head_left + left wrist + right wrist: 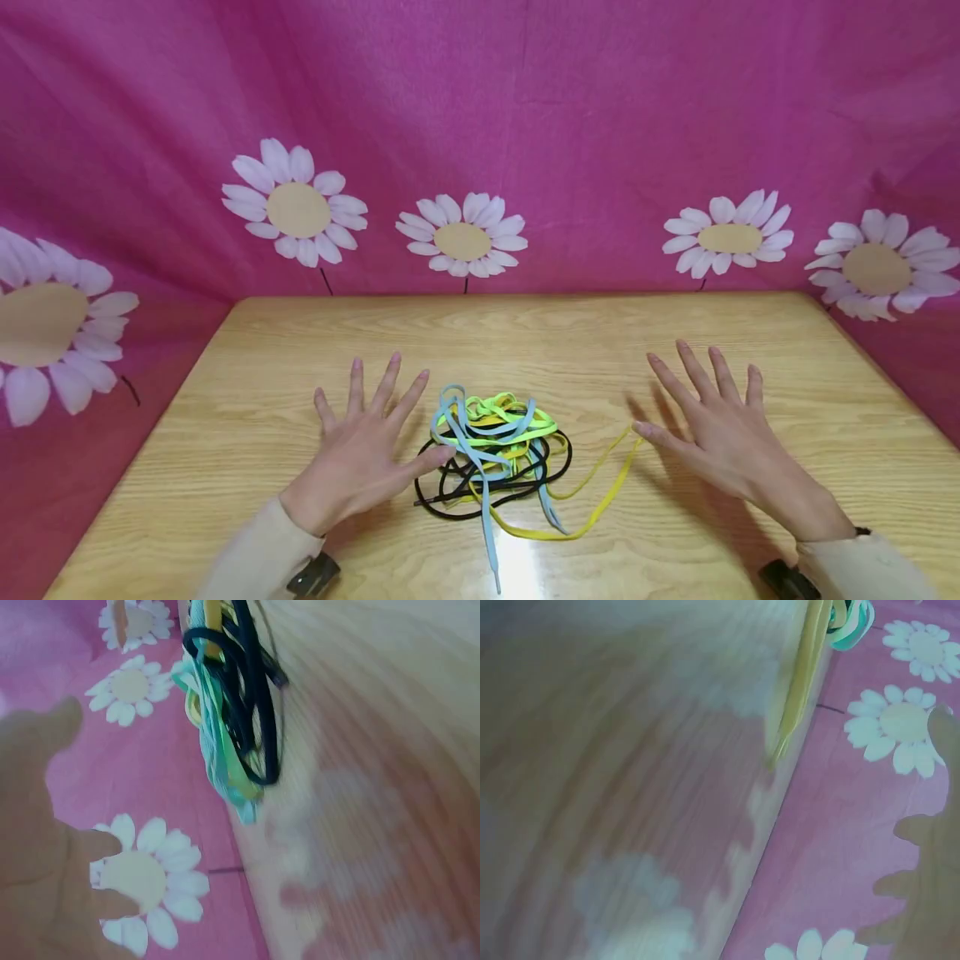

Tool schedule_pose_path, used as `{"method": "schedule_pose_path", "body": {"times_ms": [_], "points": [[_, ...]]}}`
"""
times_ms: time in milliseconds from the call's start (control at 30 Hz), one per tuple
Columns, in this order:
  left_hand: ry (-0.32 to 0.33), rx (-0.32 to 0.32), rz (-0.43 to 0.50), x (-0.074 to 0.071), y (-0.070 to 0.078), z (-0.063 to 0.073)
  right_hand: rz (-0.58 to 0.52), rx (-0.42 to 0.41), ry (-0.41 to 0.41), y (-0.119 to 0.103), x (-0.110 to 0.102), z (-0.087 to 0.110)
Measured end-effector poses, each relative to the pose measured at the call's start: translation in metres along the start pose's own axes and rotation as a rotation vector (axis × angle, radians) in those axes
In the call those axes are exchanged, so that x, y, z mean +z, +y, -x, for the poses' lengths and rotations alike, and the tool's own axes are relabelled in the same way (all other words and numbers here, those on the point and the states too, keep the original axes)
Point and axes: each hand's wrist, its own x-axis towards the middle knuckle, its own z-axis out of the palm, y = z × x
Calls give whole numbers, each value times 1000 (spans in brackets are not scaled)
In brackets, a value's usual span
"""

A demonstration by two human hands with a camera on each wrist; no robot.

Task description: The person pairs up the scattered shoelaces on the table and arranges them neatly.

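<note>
A tangled heap of shoelaces lies mid-table in the head view: a light blue lace (486,517), a black lace (567,458), a neon green lace (551,427) and a yellow lace (600,510). The yellow one loops out to the right. My left hand (367,458), fingers spread, is just left of the heap, its thumb tip overlapping the heap's edge; whether it touches I cannot tell. On the right my right hand (723,442) is spread too, thumb near the yellow loop's end. In the right wrist view, the yellow lace (802,682) stands apart from the hand.
The laces lie on a light wooden table (300,333). A pink cloth (585,125) printed with white daisies hangs behind it and at both sides. Dark bands (313,575) are worn at the wrists, by the pale sleeves (258,554).
</note>
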Motion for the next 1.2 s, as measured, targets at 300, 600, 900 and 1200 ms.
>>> {"method": "schedule_pose_path", "body": {"times_ms": [300,600,900,1200], "points": [[132,250,120,14,31,-29,-26,-243,88,-32,16,-31],[125,271,165,32,59,-45,-98,-404,92,-67,35,-60],[169,233,181,37,68,-52,-145,-429,106,-87,44,-75],[140,215,154,40,67,-52,-128,-428,99,-91,44,-77]]}}
